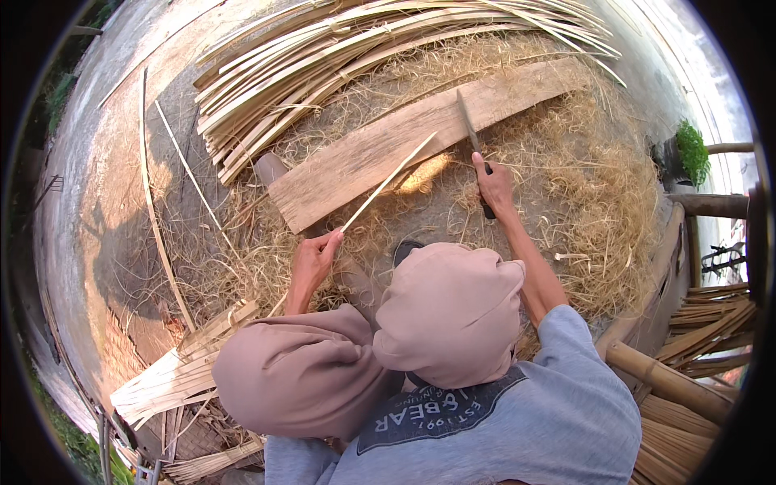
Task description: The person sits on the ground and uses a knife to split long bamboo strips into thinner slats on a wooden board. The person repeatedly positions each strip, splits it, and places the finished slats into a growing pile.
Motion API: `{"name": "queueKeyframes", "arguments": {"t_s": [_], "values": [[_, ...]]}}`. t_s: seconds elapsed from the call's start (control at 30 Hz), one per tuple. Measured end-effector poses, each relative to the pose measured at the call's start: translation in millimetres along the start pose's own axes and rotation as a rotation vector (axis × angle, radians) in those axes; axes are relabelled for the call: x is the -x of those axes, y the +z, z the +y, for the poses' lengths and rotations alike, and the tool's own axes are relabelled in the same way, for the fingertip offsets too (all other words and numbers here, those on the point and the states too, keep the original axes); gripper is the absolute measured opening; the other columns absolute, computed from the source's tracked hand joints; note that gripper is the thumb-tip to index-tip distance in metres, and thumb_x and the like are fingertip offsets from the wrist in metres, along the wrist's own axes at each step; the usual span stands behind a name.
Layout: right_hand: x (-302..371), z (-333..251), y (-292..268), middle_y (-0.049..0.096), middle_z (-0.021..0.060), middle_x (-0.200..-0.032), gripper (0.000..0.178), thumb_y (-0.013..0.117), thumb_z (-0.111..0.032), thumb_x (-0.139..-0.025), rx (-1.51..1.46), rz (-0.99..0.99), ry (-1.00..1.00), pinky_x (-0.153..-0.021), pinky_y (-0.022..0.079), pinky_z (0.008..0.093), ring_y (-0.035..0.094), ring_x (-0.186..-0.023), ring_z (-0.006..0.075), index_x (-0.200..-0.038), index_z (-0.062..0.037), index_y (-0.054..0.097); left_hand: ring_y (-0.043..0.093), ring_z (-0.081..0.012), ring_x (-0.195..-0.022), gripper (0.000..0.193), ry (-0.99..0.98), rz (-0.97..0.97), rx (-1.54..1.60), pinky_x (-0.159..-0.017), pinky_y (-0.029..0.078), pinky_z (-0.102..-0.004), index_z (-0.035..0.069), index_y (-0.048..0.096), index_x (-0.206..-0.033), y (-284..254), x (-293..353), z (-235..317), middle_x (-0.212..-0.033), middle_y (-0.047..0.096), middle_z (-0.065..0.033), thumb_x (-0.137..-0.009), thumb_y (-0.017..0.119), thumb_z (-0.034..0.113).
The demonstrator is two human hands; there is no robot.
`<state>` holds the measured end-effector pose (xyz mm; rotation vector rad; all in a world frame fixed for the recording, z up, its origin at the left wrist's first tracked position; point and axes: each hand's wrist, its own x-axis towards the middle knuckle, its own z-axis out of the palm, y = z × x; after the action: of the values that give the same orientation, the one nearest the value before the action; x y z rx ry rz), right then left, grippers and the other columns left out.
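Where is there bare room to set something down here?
On the wooden plank, left of the bamboo strip in the left hand, and right of the knife. The concrete floor left of the long loose strip also looks open. Crowded: beyond the plank, with the strip bundle; rightward, with curly shavings.

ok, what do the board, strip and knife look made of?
Board: wood, seemingly unvarnished; matt brown with lengthwise grain.
Strip: likely split bamboo, possibly wood; pale, slim, no coating visible.
Knife blade: probably metal, dull grey-brown. Its handle is dark, wood or plastic; the right hand hides most of it.
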<state>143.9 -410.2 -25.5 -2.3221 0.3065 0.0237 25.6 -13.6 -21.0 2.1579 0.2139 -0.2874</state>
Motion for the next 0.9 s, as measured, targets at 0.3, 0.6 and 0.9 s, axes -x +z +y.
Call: {"name": "queueKeyframes", "arguments": {"t_s": [0.3,0.6,0.9], "values": [[83.5,0.1,23.7,0.061,0.017,-0.063,0.06,0.067,-0.055,-0.096,0.191,-0.256,-0.433,-0.06,0.049,0.0459,0.063,-0.06,0.0333,-0.073,-0.0002,0.061,0.067,-0.0349,-0.064,0.024,-0.001,0.137,-0.203,-0.062,0.049,-0.0447,0.021,0.078,-0.111,8.8,14.3,10.3,-0.073,0.069,-0.0158,-0.101,0.064,0.038],[78.3,0.2,18.7,0.061,0.0214,-0.066,0.066,0.063,-0.061,-0.096,0.219,-0.219,-0.319,-0.062,0.048,0.0478,0.064,-0.064,0.0352,-0.074,0.0011,0.062,0.064,-0.0437,-0.07,0.026,0.024,0.118,-0.375,-0.061,0.045,-0.0513,0.013,0.068,-0.095,17.2,14.1,11.7,-0.069,0.065,-0.0163,-0.103,0.06,0.037],[-11.3,-4.3,-29.8,0.069,0.0209,-0.086,0.068,0.055,-0.063,-0.099,0.436,-0.004,0.03,-0.077,0.054,0.05,0.069,-0.084,0.0381,-0.088,0.0025,0.068,0.065,-0.0222,-0.063,0.033,-0.24,-0.251,-0.239,-0.065,0.049,-0.041,0.008,0.079,-0.11,-78.8,1.5,64.5,-0.065,0.065,-0.0102,-0.098,0.069,0.037]]}}
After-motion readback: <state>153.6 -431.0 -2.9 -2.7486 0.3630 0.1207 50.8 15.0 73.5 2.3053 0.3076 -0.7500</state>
